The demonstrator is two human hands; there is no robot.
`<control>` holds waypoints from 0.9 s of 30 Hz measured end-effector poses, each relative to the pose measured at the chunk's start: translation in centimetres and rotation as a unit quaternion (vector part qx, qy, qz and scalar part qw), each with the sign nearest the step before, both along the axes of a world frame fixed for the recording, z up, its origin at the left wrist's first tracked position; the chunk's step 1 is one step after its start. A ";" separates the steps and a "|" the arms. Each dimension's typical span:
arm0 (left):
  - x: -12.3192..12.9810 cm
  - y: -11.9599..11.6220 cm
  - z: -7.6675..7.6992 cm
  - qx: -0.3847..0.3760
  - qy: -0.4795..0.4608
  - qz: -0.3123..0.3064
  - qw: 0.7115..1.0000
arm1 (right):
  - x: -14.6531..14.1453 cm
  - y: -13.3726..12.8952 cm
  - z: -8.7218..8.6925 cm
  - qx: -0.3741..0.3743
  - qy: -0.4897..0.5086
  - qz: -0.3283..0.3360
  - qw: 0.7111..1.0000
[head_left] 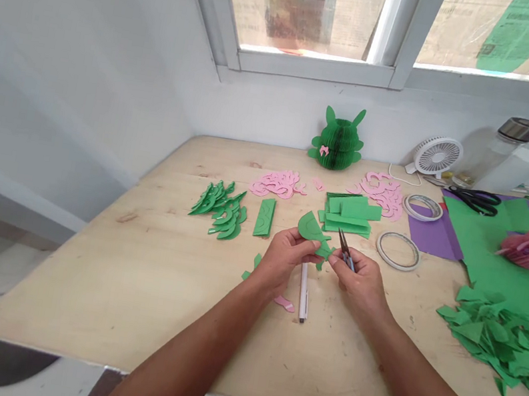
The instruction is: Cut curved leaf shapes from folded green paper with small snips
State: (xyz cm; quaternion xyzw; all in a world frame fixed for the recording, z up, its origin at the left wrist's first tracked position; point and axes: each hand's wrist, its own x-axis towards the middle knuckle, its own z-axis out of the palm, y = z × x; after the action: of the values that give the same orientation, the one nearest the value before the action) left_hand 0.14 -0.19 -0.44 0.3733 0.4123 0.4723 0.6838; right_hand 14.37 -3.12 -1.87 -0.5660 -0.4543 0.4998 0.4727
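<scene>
Between thumb and fingers, my left hand [286,256] grips a partly cut piece of green paper [310,227] with a drawn curve on it. My right hand [360,276] has small scissors [347,251] in its grasp, blades pointing up and away, and its fingertips touch the paper's right edge. Under and between the hands lies a white pen [303,296]. Green scraps [252,270] and a pink paper piece [284,303] show beside my left wrist, partly hidden. Just beyond are a folded green strip [264,218] and a stack of green paper [350,214].
Cut green shapes [222,210] and pink cutouts [277,184] lie left; more pink cutouts [383,194] and tape rolls [398,251] lie right. A green paper figure [337,144] stands by the wall. A fan [436,156], bottle [498,152], black scissors [477,200] and scrap heap [504,339] occupy the right.
</scene>
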 end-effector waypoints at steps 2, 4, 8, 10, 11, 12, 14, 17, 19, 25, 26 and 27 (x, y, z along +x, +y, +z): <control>-0.1 0.1 0.1 -0.002 0.012 0.000 1.000 | 0.1 0.0 0.0 0.000 -0.002 0.002 1.000; -0.3 0.2 0.2 0.004 0.032 -0.019 0.999 | 0.2 0.1 0.0 0.003 0.002 -0.005 1.000; -0.5 0.3 0.2 0.030 0.072 -0.067 0.995 | 0.4 0.3 -0.1 0.011 0.013 -0.019 1.000; -0.4 0.2 0.3 0.037 0.083 -0.072 0.993 | 0.4 0.3 -0.1 0.017 0.013 -0.026 0.999; -0.3 0.1 0.3 0.038 0.085 -0.072 0.993 | 0.4 0.3 -0.1 0.020 0.013 -0.030 0.999; -0.3 0.0 0.3 0.038 0.087 -0.071 0.993 | 0.4 0.3 -0.2 0.024 0.013 -0.035 0.999; -0.1 -0.1 0.3 0.038 0.088 -0.069 0.993 | 0.3 0.3 -0.2 0.029 0.017 -0.041 0.999; 0.0 -0.2 0.2 0.038 0.089 -0.069 0.993 | 0.3 0.3 -0.3 0.034 0.027 -0.039 0.998; -0.1 -0.2 0.1 0.039 0.093 -0.073 0.992 | 0.3 0.3 -0.5 0.037 0.036 -0.040 0.998; 0.0 -0.3 0.3 0.037 0.128 -0.089 0.987 | 0.2 0.4 -0.5 0.050 0.063 -0.083 0.993; 0.0 -0.4 0.3 0.036 0.134 -0.094 0.986 | 0.2 0.4 -0.5 0.051 0.077 -0.093 0.991; 0.1 -0.4 0.3 0.035 0.138 -0.100 0.985 | 0.1 0.4 -0.5 0.051 0.093 -0.102 0.989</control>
State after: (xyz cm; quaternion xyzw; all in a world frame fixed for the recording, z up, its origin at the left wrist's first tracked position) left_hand 0.23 -0.60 -0.13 0.4979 0.4465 0.3595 0.6508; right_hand 14.51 -2.71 -2.33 -0.5352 -0.3731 0.4762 0.5895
